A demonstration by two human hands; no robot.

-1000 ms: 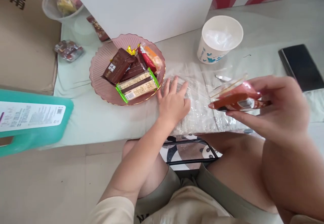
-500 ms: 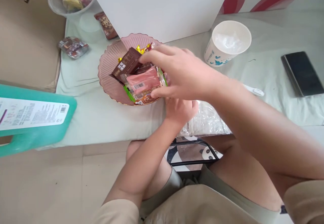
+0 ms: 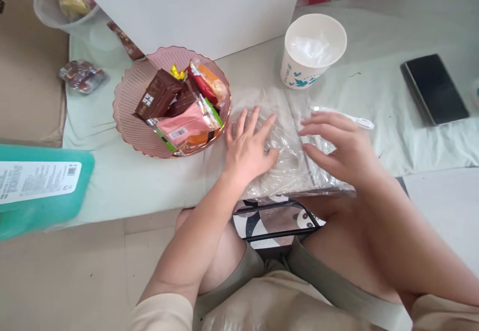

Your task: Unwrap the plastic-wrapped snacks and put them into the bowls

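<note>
My left hand (image 3: 249,146) lies with fingers spread on a clear plastic bag (image 3: 286,169) at the table's front edge. Over the bag's right part hovers my right hand (image 3: 337,146), fingers apart and holding nothing; whether it touches the plastic I cannot tell. Left of my hands stands a pink ribbed bowl (image 3: 129,91) with a scalloped rim. Wrapped snacks fill it: a brown packet (image 3: 159,94), a pink packet (image 3: 183,121) and a red-and-orange packet (image 3: 207,82) among them. Partly behind my right hand is a white plastic handle (image 3: 362,121).
A paper cup (image 3: 299,67) with clear plastic inside stands behind the bag. To the right lies a phone (image 3: 436,89). A white box (image 3: 209,7) rises at the back. At left are a green jug (image 3: 80,191), wrapped sweets (image 3: 82,77) and a clear tub (image 3: 48,7).
My right hand has left the snacks in the bowl and moved right, over the plastic bag. My left hand has spread its fingers on the bag. The view has shifted slightly right.
</note>
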